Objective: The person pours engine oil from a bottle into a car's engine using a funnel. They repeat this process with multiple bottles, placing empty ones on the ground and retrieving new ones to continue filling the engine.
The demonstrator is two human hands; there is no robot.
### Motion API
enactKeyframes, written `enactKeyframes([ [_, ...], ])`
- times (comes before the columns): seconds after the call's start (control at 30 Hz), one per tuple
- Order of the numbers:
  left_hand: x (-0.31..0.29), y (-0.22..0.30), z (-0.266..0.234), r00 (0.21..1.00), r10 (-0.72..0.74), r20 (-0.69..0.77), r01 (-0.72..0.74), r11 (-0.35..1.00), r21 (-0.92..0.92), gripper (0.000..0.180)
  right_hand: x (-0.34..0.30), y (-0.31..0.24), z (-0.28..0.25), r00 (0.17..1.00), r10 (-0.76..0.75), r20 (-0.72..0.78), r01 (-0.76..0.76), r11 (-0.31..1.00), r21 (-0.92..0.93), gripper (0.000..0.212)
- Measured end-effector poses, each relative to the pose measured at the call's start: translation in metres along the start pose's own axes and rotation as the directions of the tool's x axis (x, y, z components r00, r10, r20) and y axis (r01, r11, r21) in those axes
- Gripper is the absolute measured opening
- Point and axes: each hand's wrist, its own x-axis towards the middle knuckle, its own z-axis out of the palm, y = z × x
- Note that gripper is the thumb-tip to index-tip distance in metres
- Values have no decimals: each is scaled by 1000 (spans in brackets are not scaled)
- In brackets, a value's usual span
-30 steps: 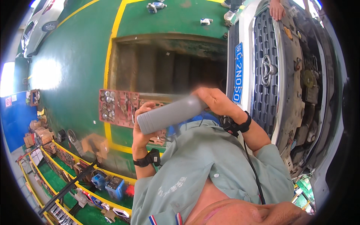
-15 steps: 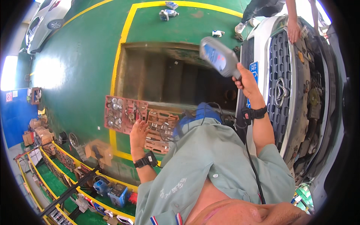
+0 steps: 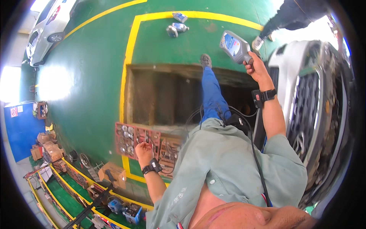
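Note:
A grey plastic jug-like bottle [image 3: 232,47] with a blue and white label, which looks like a motor oil bottle, is tilted out ahead of me. My right hand [image 3: 257,69] is closed round its narrower end, over the far edge of the pit. My left hand [image 3: 144,153] hangs empty with loosely bent fingers, seen in front of the red tool case [image 3: 126,142]. Beside that case lies an orange-brown tool case [image 3: 167,149], partly hidden by my arm and shirt. Cables run from my waist and wrists.
An inspection pit [image 3: 164,95] lies under me, my shoe [image 3: 206,60] at its far edge. A white car [image 3: 291,57] stands close on the right, a person's leg [image 3: 271,27] beyond. Several bottles [image 3: 177,28] lie farther off. Yellow-railed shelving [image 3: 72,191] fills the lower left.
My leg has stretched forward across the pit, and the view has shifted with my body. The bottle has moved farther out in my right hand. My left fingers have curled in.

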Motion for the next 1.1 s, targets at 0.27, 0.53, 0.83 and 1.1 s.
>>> enactKeyframes([
  [0.27,118,28,364,966,234,106,-196,404,893,30,383,-68,132,979,168,-112,-195,931,-308,41],
  [0.53,141,37,537,981,161,108,-154,312,938,28,582,-54,269,908,365,-205,-413,700,-583,35],
  [0.83,284,24,645,989,105,103,-132,331,934,26,680,-13,435,724,670,166,-556,708,-434,45],
  [1.1,345,71,700,905,229,358,-352,-69,933,15,773,101,444,954,297,51,22,98,-995,77],
])
